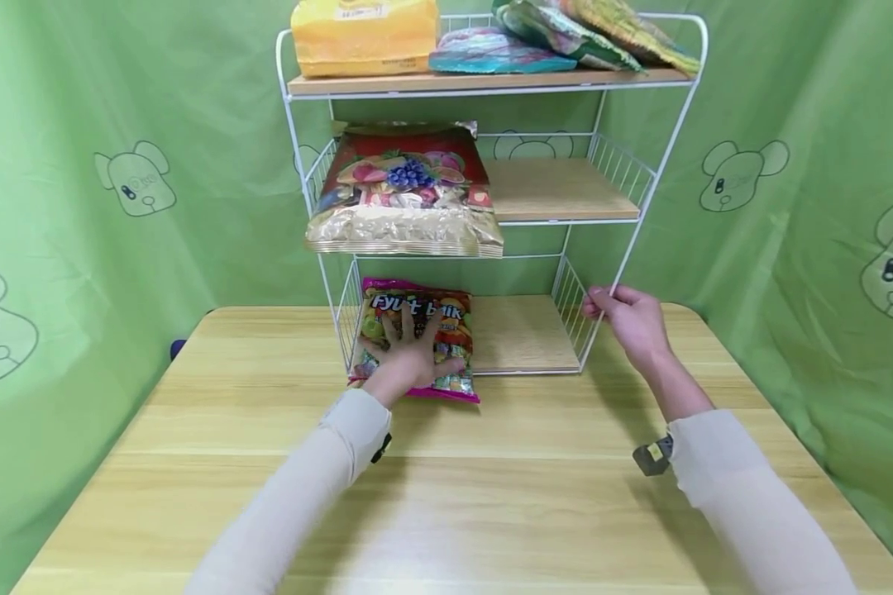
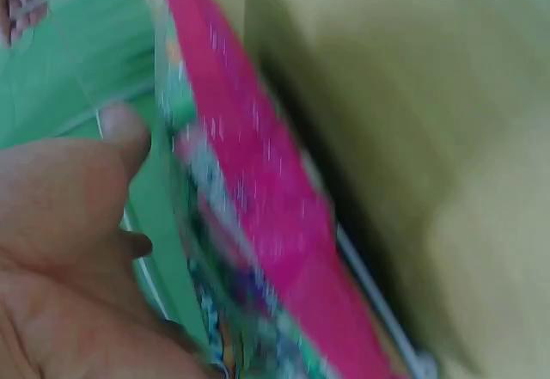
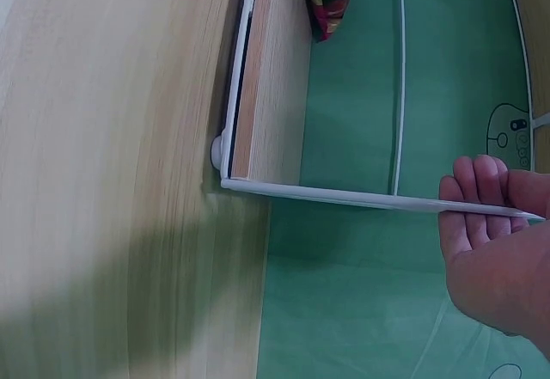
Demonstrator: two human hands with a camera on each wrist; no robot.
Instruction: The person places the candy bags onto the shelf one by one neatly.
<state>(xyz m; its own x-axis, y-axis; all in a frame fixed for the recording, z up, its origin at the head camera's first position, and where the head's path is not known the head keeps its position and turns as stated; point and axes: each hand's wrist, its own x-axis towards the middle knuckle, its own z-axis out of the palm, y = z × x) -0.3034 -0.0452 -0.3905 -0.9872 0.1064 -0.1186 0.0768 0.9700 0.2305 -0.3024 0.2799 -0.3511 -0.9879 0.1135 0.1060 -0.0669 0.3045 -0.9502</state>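
My left hand (image 1: 409,354) lies with spread fingers on a candy bag (image 1: 456,330), dark with bright fruit pictures and pink edges. The bag sits on the left of the rack's bottom shelf (image 1: 521,335), its front pink edge (image 2: 258,173) jutting past the board. In the left wrist view the thumb and palm stand close over the bag, somewhat blurred. Over on the right, my right hand (image 1: 631,324) grips the white front post (image 3: 344,195) of the wire rack, fingers curled round it.
A large red and gold candy bag (image 1: 409,194) overhangs the middle shelf (image 1: 558,186). On the top shelf (image 1: 491,81) lie a yellow bag (image 1: 365,41), a blue bag (image 1: 499,51) and other snack bags. The rack stands on a wooden table (image 1: 491,487) before green curtains (image 1: 216,165).
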